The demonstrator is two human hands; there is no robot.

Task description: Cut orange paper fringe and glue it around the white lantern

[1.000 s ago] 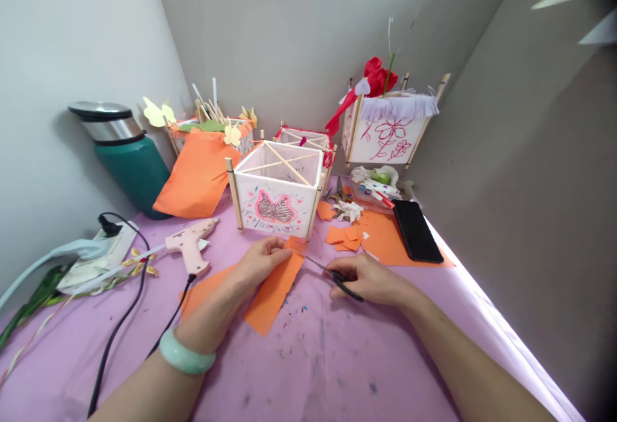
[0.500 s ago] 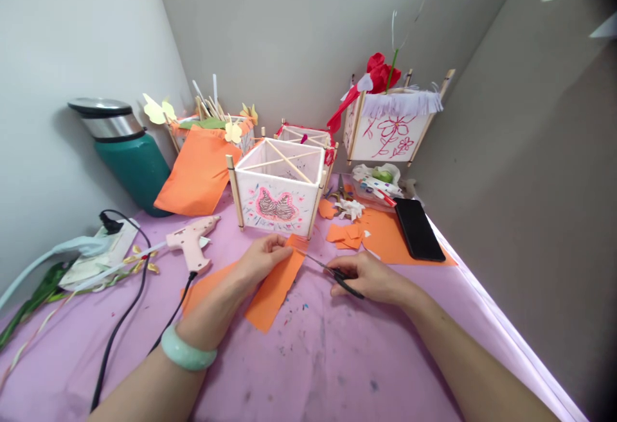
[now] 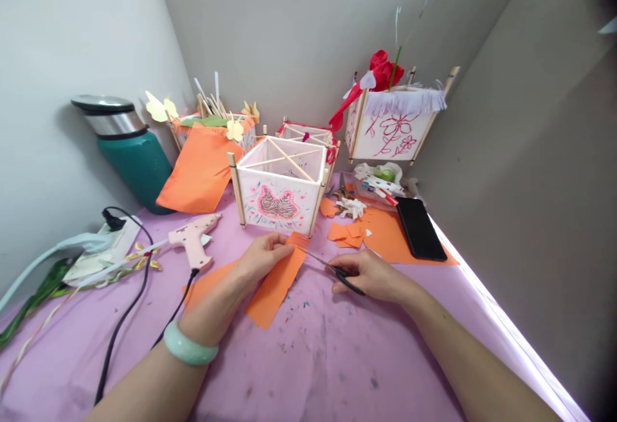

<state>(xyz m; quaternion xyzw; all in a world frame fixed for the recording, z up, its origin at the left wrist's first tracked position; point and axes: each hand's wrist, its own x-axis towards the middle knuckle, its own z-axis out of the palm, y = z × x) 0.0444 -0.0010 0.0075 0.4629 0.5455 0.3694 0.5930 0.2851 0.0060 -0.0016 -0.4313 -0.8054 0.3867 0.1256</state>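
My left hand (image 3: 263,258) pinches the far end of an orange paper strip (image 3: 274,287) that lies on the purple tablecloth (image 3: 318,358). My right hand (image 3: 369,274) grips small black-handled scissors (image 3: 332,270), whose blades point left at the strip's top edge. Right behind my hands stands a white paper lantern (image 3: 279,191) on wooden sticks, with a pink and black butterfly drawn on its front. A pale green bangle (image 3: 189,346) circles my left wrist.
A pink glue gun (image 3: 193,237) with a black cord lies at the left by a power strip (image 3: 103,248). A green flask (image 3: 130,152), other lanterns (image 3: 393,128), orange paper scraps (image 3: 349,232) and a black phone (image 3: 419,228) stand around. Walls close in at the back and right.
Both hands, the strip and the scissors stay in the same place; only the head camera has shifted slightly.
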